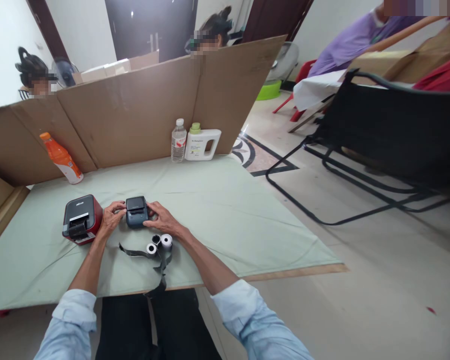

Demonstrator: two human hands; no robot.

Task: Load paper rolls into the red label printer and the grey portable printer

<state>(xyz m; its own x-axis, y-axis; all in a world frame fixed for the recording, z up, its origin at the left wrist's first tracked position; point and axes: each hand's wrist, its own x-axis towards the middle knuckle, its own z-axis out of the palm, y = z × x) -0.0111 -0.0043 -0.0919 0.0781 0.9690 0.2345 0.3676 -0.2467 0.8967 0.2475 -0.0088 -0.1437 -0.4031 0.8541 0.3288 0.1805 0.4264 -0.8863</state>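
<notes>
A small dark portable printer (pixel 137 219) sits on the cloth-covered table between my two hands. My left hand (pixel 113 216) grips its left side, fingertips closed against the edge. On the opposite side, my right hand (pixel 162 219) has its thumb at the front corner and curled fingers along the right edge. Just left of my left hand stands a larger red and black printer (pixel 83 217). Small white paper rolls (pixel 166 241) lie in front of the small printer, close to my right forearm. Crumpled black strips (pixel 135 252) spread around them, one hanging over the table edge.
An orange bottle (pixel 62 159) leans at the back left. A clear water bottle (pixel 179 141) and a white jug (pixel 202 145) stand against the cardboard partition (pixel 135 115). A black folding chair (pixel 390 125) is on the right. Other people are beyond the partition and at the upper right.
</notes>
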